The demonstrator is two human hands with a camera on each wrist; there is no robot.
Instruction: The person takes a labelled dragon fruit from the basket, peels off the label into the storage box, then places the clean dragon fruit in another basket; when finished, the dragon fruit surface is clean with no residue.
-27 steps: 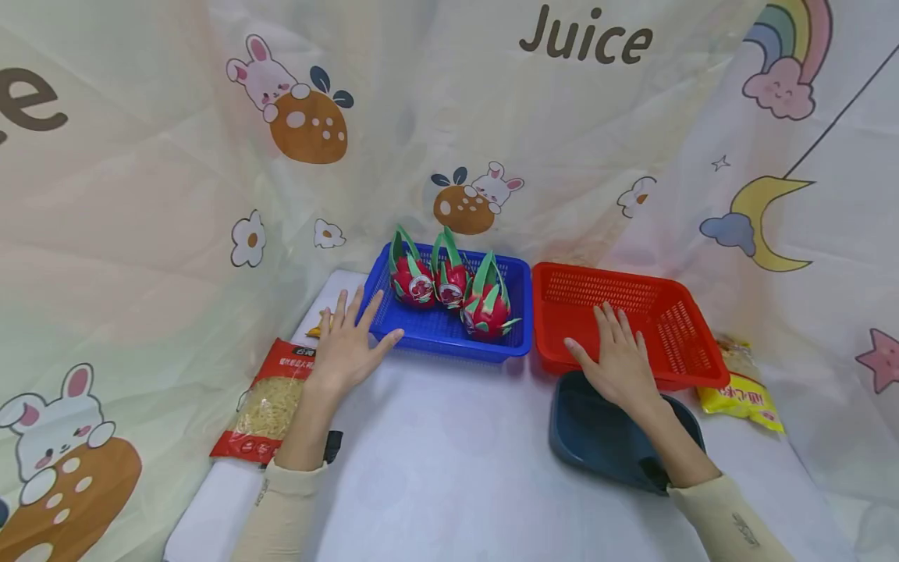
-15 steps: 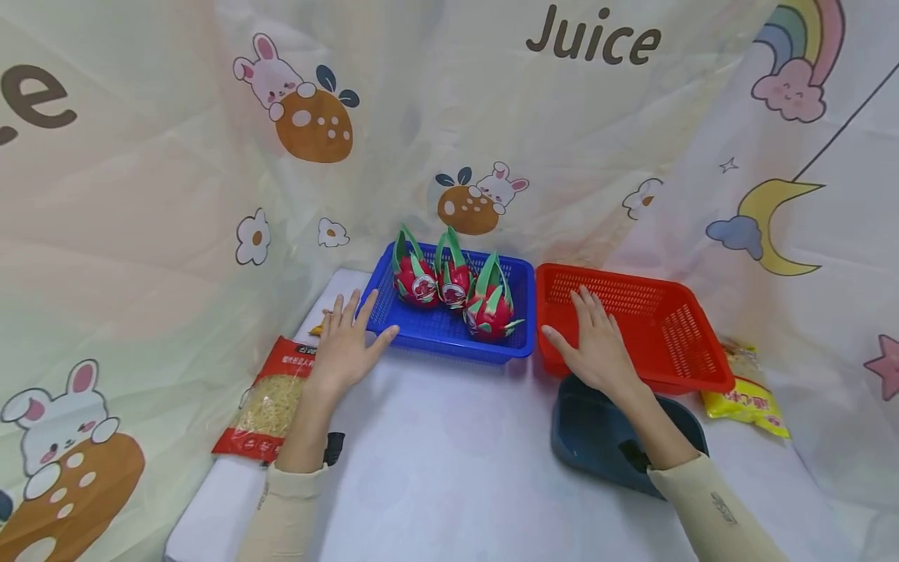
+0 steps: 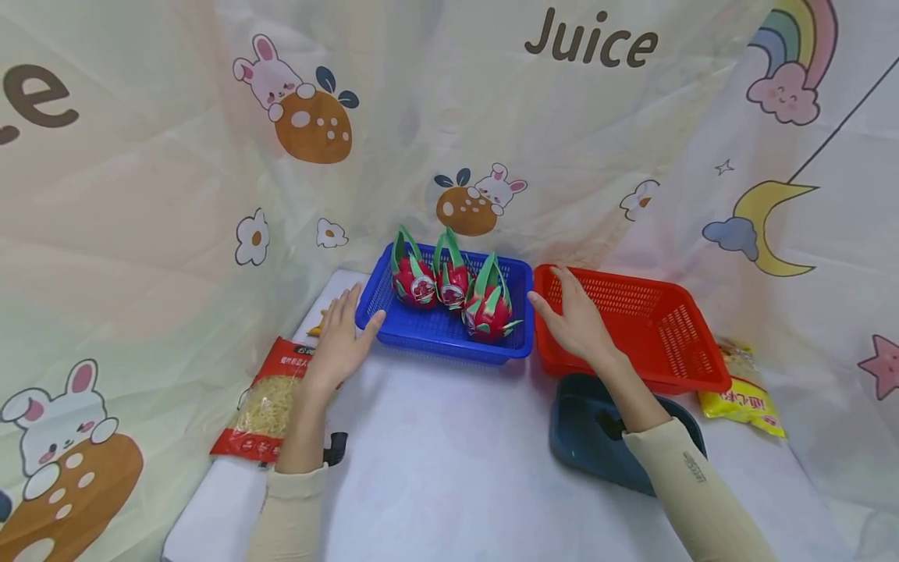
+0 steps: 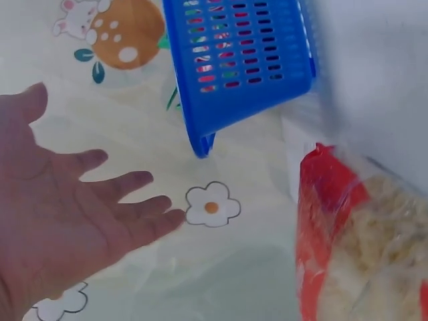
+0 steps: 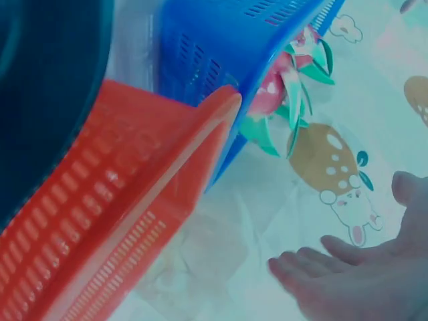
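Left hand [image 3: 342,339]: empty, thumb and fingers apart, beside the blue basket's [image 3: 435,343] left end.
Right hand [image 3: 577,320]: empty, fingers extended, thumb apart, right of the blue basket, over the red basket [image 3: 653,328].
Dragon fruits [image 3: 489,312]: three, inside the blue basket.
Reach: probably the step in hand; gripping the blue basket would call for both hands closing on its ends.

A blue basket [image 3: 438,341] bearing three dragon fruits [image 3: 453,286] sits between the left fingers [image 3: 346,308] and right fingers [image 3: 572,295]; a red basket [image 3: 649,328] extends rightward from the latter.
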